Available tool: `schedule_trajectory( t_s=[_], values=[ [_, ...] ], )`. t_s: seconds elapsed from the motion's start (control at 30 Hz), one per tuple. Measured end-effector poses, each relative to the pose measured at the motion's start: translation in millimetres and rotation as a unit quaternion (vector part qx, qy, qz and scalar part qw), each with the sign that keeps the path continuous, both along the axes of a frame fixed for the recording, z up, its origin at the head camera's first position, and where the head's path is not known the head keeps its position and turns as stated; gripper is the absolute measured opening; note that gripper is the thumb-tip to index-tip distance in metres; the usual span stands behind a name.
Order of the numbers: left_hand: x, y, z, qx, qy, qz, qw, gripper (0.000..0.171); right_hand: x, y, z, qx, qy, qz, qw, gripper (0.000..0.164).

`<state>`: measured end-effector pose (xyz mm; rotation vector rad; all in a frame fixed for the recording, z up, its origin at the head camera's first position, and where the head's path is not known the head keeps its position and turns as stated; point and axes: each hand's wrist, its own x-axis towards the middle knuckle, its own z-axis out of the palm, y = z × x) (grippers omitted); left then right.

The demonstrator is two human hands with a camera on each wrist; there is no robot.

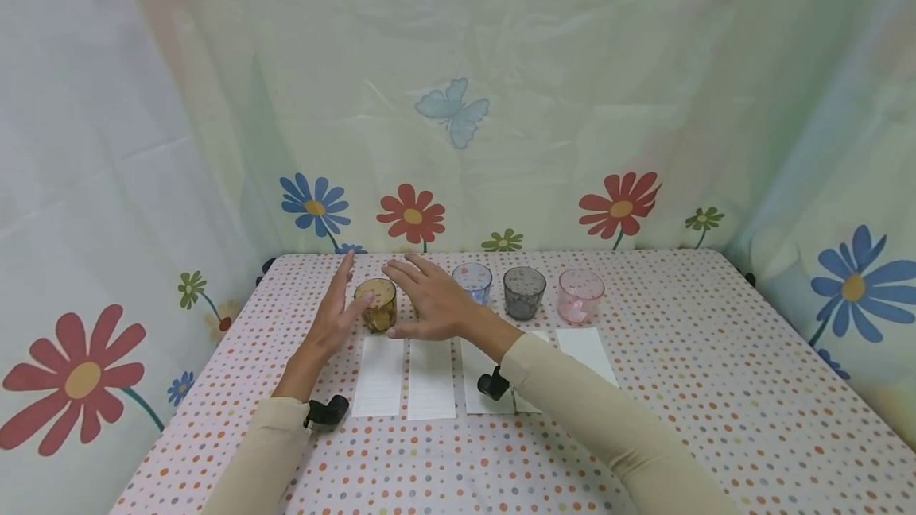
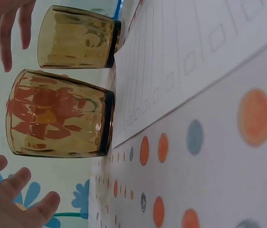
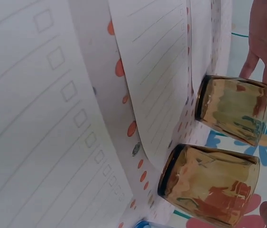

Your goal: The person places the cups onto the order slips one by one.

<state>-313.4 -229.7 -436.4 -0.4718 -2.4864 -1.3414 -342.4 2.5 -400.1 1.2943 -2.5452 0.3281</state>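
An amber glass [image 1: 378, 310] stands upright at the left end of a row of glasses. My left hand [image 1: 335, 315] is just left of it, fingers extended and thumb towards the glass. A second amber glass [image 2: 59, 116] shows beside the first in both wrist views, but the right hand mostly hides it in the head view. Over that second glass hovers my right hand [image 1: 435, 302], fingers spread and palm turned left. In the left wrist view, gaps separate the left fingers [image 2: 45, 209] from the nearer glass. Neither hand grips anything.
Right of the hands stand a blue glass [image 1: 474, 280], a grey glass [image 1: 525, 294] and a pink glass [image 1: 580, 296]. Several lined white paper strips [image 1: 432, 380] lie before the row on the dotted tablecloth [image 1: 401, 467]. A floral curtain [image 1: 529, 165] hangs behind.
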Motion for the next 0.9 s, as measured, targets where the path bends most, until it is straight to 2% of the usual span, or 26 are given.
schedule_trajectory(
  t_s=[0.2,0.43,0.6,0.77,0.9],
  values=[
    [-0.5,0,-0.7,0.027,-0.019,-0.009,0.9994,0.075,-3.0,-7,2.6,0.028,-0.004,-0.025,0.999,0.1],
    [-6.8,-5,-2.9,0.056,-0.035,-0.013,0.9977,0.071,-7.1,-16,4.2,0.006,-0.055,-0.052,0.997,0.099],
    [-7.7,-6,-3.9,0.067,-0.057,-0.019,0.996,0.07,-11.2,-21,4.5,0.008,-0.074,-0.047,0.996,0.098],
    [-7.7,-7,-4.4,0.071,-0.066,-0.02,0.9951,0.068,-16.4,-27,7.4,0.036,-0.077,-0.05,0.995,0.097],
    [-9.4,-9,-4.7,0.095,-0.069,-0.022,0.9928,0.067,-19.1,-32,11.6,0.057,-0.087,-0.057,0.993,0.098]
  ],
)
